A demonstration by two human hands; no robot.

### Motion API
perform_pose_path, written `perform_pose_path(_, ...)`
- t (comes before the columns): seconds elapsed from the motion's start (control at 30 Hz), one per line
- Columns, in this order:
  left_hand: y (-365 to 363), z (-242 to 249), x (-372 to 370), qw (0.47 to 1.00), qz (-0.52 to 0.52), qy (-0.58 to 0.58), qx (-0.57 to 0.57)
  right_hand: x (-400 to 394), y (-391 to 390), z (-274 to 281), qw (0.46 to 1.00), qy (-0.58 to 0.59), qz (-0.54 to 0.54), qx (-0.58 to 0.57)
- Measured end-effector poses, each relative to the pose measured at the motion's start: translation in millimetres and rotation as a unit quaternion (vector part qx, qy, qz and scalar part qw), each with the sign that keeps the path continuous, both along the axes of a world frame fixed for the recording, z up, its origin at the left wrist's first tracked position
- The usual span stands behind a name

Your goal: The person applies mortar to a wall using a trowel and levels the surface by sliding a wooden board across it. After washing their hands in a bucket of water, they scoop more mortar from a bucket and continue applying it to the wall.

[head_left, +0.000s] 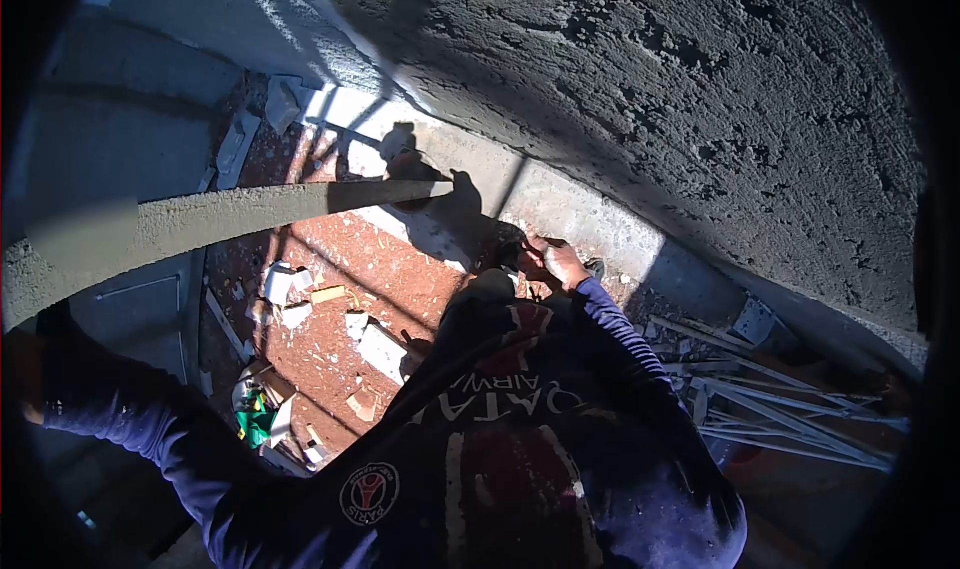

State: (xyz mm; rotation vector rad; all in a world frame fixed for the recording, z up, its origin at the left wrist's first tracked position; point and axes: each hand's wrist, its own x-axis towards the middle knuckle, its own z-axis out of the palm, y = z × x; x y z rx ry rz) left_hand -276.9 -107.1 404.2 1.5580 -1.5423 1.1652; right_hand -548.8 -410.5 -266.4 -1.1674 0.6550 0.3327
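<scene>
My right hand (pixel 562 263) is in sunlight in front of my torso, with its fingers bent inward. Beside the fingertips is something dark that I cannot make out. At the far left edge, my left hand (pixel 24 374) is mostly in deep shadow, and its fingers do not show clearly. Just above it, a long mortar-coated bar or ledge (pixel 210 221) runs from the left edge toward the middle, its narrow end partly shaded. Whether my left hand touches it is unclear.
A rough grey mortar wall (pixel 680 99) slopes across the upper right. Broken white pieces (pixel 382 351) and a green item (pixel 256 421) lie on the reddish, debris-strewn ground (pixel 335 244). Thin metal bars (pixel 775 394) are piled at the right.
</scene>
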Motion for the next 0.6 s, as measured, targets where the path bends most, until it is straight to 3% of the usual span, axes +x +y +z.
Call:
perform_pose_path(0.1,-22.5,9.3,-13.5,0.988,-0.011,0.077,-0.13,15.7,21.3,56.8,0.933,0.126,-0.144,0.306)
perform_pose_path(0.13,-25.0,6.4,-12.5,0.981,-0.028,0.108,-0.16,15.2,22.2,70.9,0.913,0.139,-0.19,0.334)
perform_pose_path(0.2,-26.5,-5.8,-0.7,0.957,-0.07,0.186,-0.21,-3.9,9.9,64.3,0.841,0.011,-0.266,0.472)
perform_pose_path(0.27,-25.0,-19.6,22.1,0.916,-0.122,0.284,-0.255,-18.8,-8.7,97.3,0.8,-0.01,-0.434,0.414)
perform_pose_path(0.37,-34.7,-41.6,53.8,0.837,-0.194,0.419,-0.295,-58.4,-48.6,119.7,0.775,-0.117,-0.525,0.331)
perform_pose_path(0.47,-57.2,-67.8,70.0,0.765,-0.24,0.513,-0.305,-109.7,-94.4,116.4,0.682,-0.191,-0.667,0.23)
perform_pose_path(0.53,-92.4,-92.9,65.7,0.717,-0.248,0.576,-0.304,-151.5,-127.7,121.5,0.595,-0.254,-0.738,0.19)
perform_pose_path(0.6,-139.0,-125.7,38.5,0.691,-0.174,0.605,-0.356,-194.3,-157.6,158.8,0.569,-0.207,-0.793,0.068)
